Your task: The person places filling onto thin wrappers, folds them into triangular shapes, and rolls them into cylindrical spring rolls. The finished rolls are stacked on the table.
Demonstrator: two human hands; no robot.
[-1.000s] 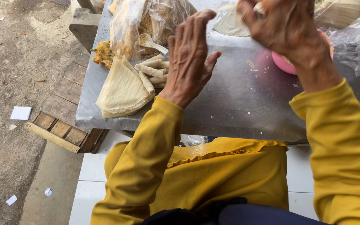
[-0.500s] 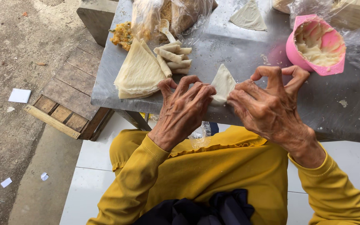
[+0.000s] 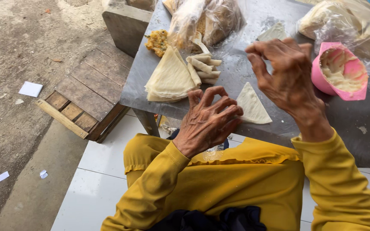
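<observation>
Hands parted, wrapper [image 3: 252, 105] dropped | lies between left hand [image 3: 208, 119], right hand [image 3: 285, 75]

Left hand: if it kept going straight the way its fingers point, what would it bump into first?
Probably the single triangular wrapper lying on the grey table. The left hand points its curled fingers toward it, though the height above is unclear.

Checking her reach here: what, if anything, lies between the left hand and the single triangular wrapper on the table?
Nothing visible: the left hand hovers right beside the triangular wrapper on the metal table, with only bare surface between them.
</observation>
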